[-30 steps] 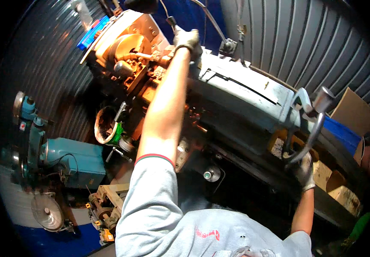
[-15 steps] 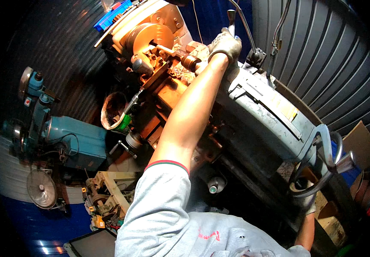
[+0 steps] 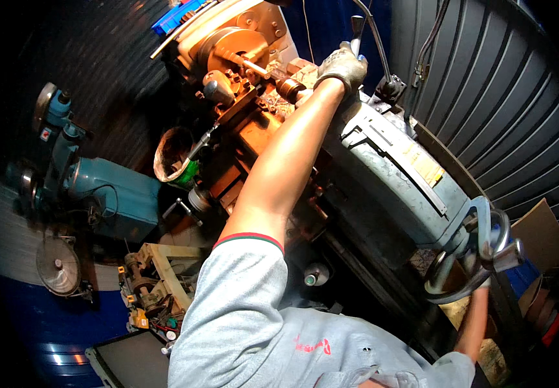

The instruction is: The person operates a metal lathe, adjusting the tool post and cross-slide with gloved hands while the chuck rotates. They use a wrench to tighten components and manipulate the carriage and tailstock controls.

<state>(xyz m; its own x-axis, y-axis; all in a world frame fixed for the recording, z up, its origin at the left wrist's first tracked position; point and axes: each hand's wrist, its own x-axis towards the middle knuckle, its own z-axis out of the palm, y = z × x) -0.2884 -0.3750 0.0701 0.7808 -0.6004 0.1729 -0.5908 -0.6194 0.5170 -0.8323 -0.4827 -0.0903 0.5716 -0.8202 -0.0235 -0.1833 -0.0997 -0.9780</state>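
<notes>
My left hand point(image 3: 343, 68), in a pale work glove, is closed around a lever point(image 3: 356, 40) on top of the grey lathe tailstock point(image 3: 399, 158). At the tailstock's near right end, my right hand point(image 3: 476, 260) is at the grey handwheel point(image 3: 438, 296). The wheel's rim and spokes hide most of that hand, and its fingers are blurred. A round lathe chuck point(image 3: 237, 48) sits under warm light at the upper middle. Between it and the tailstock is a dark cylindrical holder point(image 3: 290, 90). A tool post with a grey-knobbed handle point(image 3: 219, 88) stands beside the chuck.
Metal shavings lie under the holder. Left of the carriage hangs a bucket point(image 3: 175, 157) with a brush-like handle in it. A teal machine point(image 3: 114, 197) and a round fan point(image 3: 58, 266) stand at left. Flexible hoses point(image 3: 375, 39) rise behind the tailstock, before a corrugated wall.
My right hand has moved up along the handwheel from its lower rim. The left hand keeps its grip on the lever. The whole view has shifted and tilted slightly.
</notes>
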